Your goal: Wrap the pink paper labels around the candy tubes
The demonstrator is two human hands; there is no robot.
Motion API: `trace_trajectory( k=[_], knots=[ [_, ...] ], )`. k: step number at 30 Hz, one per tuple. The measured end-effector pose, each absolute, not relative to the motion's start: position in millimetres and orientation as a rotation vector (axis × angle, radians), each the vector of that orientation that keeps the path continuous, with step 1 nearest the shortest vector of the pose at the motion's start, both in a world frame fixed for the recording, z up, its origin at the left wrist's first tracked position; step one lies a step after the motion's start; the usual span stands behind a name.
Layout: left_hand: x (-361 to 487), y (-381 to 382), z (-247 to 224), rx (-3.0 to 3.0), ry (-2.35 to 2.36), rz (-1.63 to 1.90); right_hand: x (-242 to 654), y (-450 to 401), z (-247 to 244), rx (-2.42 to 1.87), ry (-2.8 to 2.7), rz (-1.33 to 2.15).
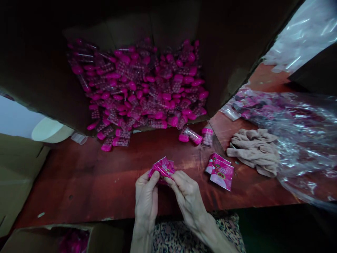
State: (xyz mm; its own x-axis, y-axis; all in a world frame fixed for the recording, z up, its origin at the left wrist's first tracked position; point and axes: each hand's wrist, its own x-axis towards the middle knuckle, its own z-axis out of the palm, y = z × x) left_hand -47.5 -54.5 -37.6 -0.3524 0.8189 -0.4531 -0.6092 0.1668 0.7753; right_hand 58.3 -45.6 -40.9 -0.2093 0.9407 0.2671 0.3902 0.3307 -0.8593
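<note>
My left hand (146, 200) upright, right hand (187, 198) slanting in from lower right, both closed in a pinch, fingertips (154, 177) close together, backs of hands up, wrists slightly bent, bare forearms (140, 239) running down out of my view

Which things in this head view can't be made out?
Head view:
The pink sachet: both the left hand and right hand hide most of its print.
The open cardboard box: the bottom edge cuts off its pink contents.
The stacked sachets: their print is too small to read.
The pile of pink-capped tubes: upper tubes hide the lower ones.
</note>
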Motion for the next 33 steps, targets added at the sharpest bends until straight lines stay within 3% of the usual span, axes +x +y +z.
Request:
trace_trajectory(
  k=[8, 14, 22, 30, 33],
  knots=[
    [-53, -51, -33, 0.09, 1.192, 1.571, 72, -22, -28, -1.101, -1.971, 0.802],
    [-62, -46, -35, -0.121, 1.186, 1.618, 103, 46, -45, -1.824, -1.929, 0.021],
    [-62, -36, -25, -0.207, 1.127, 1.622, 98, 49, -51, -1.684, -2.102, 0.046],
    [-65, -31, -18, -0.22, 1.134, 1.64, 100, 30, -53, -1.228, -2.352, 0.175],
    [-60, -29, -14, -0.251, 1.134, 1.611, 90, 26, -63, -1.397, -2.186, 0.174]
  ],
)
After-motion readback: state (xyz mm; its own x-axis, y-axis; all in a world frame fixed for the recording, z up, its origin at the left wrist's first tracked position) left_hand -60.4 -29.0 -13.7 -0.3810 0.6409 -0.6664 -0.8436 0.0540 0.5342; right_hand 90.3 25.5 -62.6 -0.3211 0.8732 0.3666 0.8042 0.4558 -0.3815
